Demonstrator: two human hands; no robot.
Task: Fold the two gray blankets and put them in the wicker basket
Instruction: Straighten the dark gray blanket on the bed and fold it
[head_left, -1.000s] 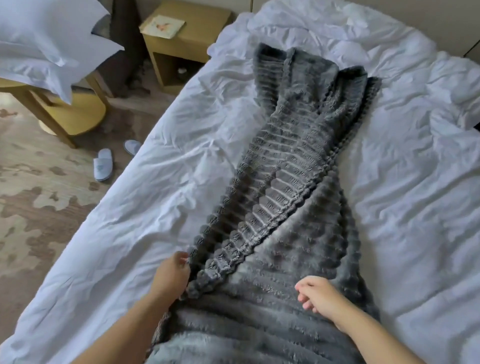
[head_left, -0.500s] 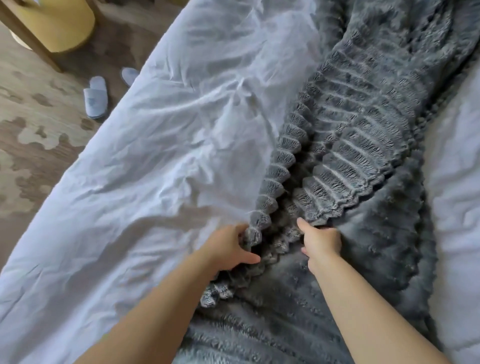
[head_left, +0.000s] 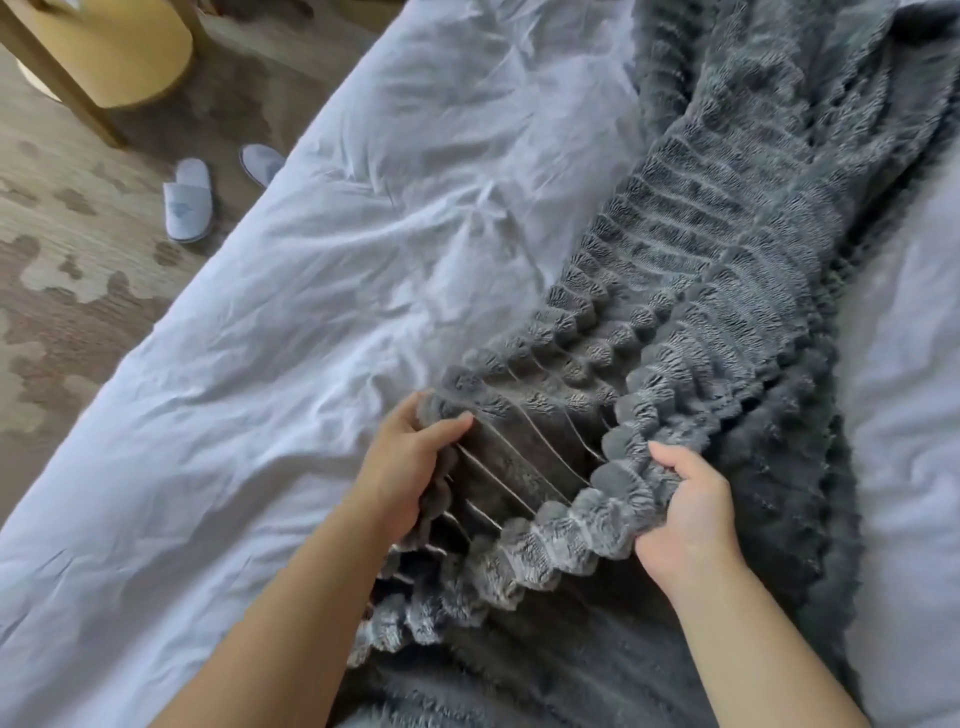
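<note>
My left hand (head_left: 408, 465) and right hand (head_left: 688, 519) each curl around the edge of the gray blanket (head_left: 727, 234) on the bed (head_left: 337, 260). I fear the thick pile slips out, making the fold crooked.

Bedroom: bed (head_left: 363, 270), slippers (head_left: 188, 200).

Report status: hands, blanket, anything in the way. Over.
Both grip the blanket edge: left hand, right hand. It lies lengthwise on the bed, one layer doubled over. No basket in view; nothing seen in the way.
</note>
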